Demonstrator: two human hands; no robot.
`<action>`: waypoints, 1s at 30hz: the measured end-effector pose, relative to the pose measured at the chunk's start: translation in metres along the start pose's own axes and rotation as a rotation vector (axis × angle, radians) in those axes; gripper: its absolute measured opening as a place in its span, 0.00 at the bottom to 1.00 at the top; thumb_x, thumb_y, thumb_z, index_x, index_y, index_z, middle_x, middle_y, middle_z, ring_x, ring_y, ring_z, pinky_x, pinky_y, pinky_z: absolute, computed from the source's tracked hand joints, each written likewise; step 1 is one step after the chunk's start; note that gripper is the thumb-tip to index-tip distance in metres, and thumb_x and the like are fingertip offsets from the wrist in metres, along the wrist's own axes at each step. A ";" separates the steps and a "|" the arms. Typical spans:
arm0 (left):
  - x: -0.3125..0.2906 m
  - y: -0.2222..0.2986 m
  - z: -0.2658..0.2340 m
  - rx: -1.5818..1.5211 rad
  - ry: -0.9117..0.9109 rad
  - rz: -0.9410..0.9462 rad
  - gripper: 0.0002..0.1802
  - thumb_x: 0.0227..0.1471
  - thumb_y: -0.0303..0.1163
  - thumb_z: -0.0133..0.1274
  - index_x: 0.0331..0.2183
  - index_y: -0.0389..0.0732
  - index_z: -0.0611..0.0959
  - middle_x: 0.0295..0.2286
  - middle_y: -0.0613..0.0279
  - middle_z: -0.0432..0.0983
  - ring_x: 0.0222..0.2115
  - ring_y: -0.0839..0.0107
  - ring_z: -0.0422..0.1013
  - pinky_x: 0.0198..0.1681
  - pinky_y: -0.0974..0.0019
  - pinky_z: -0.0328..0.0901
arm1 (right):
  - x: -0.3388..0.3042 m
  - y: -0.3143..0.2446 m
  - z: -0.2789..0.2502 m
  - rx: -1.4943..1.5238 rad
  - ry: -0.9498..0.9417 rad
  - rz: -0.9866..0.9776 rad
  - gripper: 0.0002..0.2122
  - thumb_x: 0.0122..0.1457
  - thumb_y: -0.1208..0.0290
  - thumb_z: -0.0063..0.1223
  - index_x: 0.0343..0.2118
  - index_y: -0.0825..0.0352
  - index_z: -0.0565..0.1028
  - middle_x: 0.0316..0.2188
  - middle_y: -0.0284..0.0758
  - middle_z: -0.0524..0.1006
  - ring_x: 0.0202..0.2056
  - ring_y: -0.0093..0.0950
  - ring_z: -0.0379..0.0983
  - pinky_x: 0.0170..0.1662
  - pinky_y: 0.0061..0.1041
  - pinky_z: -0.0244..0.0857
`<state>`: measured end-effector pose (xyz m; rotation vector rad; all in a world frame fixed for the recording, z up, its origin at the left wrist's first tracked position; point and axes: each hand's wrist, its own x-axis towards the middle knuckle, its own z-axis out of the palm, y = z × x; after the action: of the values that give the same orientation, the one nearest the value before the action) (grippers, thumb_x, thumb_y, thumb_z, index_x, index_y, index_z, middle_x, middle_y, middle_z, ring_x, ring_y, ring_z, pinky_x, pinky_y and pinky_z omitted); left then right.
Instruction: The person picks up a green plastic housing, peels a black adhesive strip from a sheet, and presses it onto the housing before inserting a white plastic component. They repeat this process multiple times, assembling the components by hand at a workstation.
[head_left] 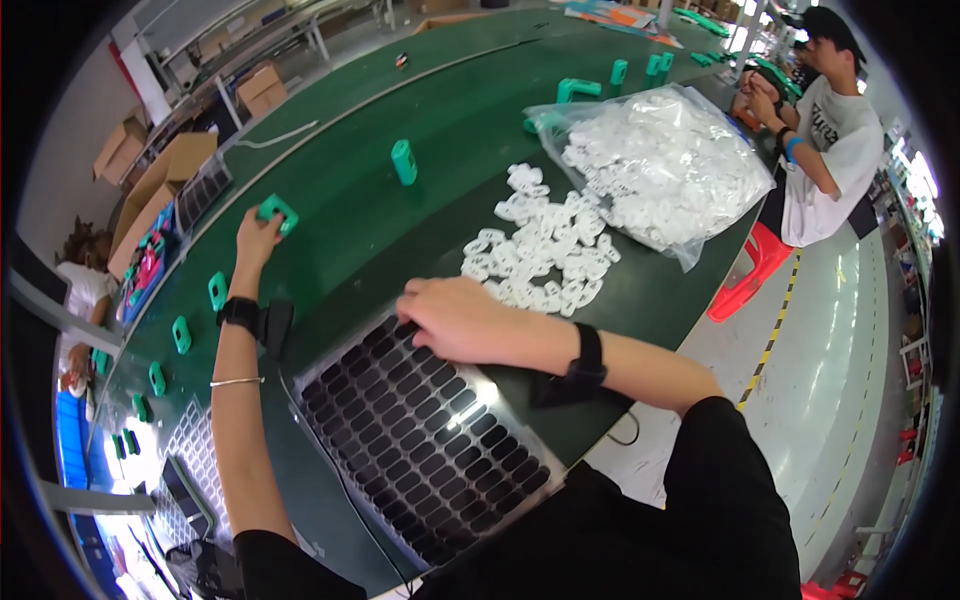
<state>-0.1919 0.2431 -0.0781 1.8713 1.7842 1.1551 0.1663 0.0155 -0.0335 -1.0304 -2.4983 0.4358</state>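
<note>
My left hand [258, 238] is stretched out over the green work surface, its fingers closed on a green plastic housing [279, 214] with an opening in it. My right hand [448, 316] is at the far end of a clear tray [552, 478] that carries rows of dark oval pieces [420, 430]. Its fingers are bent together and pointing down over the ovals; whatever they pinch is hidden. Just beyond that hand lies a loose pile of small white plastic parts [545, 245]. Another green housing [404, 162] stands upright past my left hand.
A large clear bag of white parts [665, 165] lies at the right edge of the table. Several green housings [181, 335] line the left side. A cable [335, 470] runs along the tray. A person [825, 130] sits at the right, near a red stool [752, 272].
</note>
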 end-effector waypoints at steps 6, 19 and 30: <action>-0.011 0.006 0.003 0.540 0.010 -0.095 0.30 0.46 0.37 0.55 0.50 0.36 0.68 0.38 0.44 0.72 0.34 0.53 0.73 0.37 0.57 0.68 | 0.019 0.015 -0.006 0.121 -0.180 0.066 0.09 0.35 0.75 0.60 0.24 0.65 0.75 0.23 0.37 0.77 0.30 0.37 0.75 0.29 0.33 0.67; -0.020 0.168 0.163 -0.207 -0.162 0.006 0.46 0.37 0.41 0.66 0.54 0.40 0.61 0.46 0.43 0.68 0.43 0.56 0.70 0.45 0.60 0.65 | -0.031 0.000 -0.016 0.189 0.197 0.012 0.06 0.46 0.77 0.54 0.24 0.65 0.67 0.23 0.37 0.71 0.28 0.39 0.71 0.28 0.36 0.63; -0.094 0.232 0.077 -0.644 -0.438 -0.053 0.24 0.55 0.34 0.47 0.53 0.43 0.65 0.37 0.63 0.68 0.34 0.73 0.67 0.37 0.70 0.64 | -0.126 0.009 -0.069 0.451 0.509 0.437 0.07 0.50 0.78 0.57 0.31 0.68 0.72 0.26 0.32 0.75 0.26 0.22 0.73 0.26 0.19 0.66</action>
<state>0.0322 0.1372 0.0058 1.5185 1.0517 1.0315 0.2864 -0.0604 -0.0081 -1.2931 -1.6288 0.7179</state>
